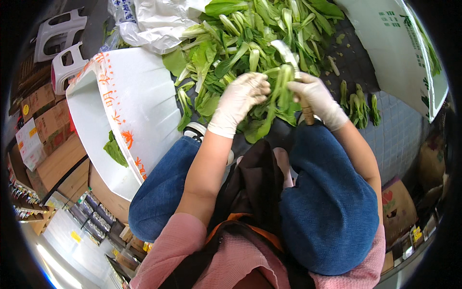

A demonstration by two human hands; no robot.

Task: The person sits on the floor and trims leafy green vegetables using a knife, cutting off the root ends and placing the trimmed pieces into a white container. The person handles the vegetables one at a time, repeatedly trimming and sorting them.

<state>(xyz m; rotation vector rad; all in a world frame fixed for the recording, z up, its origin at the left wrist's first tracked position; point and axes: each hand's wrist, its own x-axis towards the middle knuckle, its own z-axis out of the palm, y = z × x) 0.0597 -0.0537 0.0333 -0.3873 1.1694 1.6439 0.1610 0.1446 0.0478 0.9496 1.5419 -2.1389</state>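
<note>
My left hand (245, 97), in a pale thin glove, is curled beside a stalk of leafy greens (283, 86); whether its fingers grip a leaf, I cannot tell. In the same kind of glove, my right hand (312, 94) is closed around a knife (285, 52), its blade pointing up and left and its wooden handle showing below the palm. The stalk lies between the two hands, against the right fingers. Beyond and under them spreads a large heap of leafy greens (231, 57) on a dark floor covering. Small trimmed bunches (359, 106) lie to the right.
A white foam box (144, 83) with orange writing stands at the left, a green leaf (115, 150) inside. Another foam box (393, 47) stands at the upper right. White plastic (155, 25) lies behind the heap. Plastic stools (66, 65) and cartons (54, 121) are farther left.
</note>
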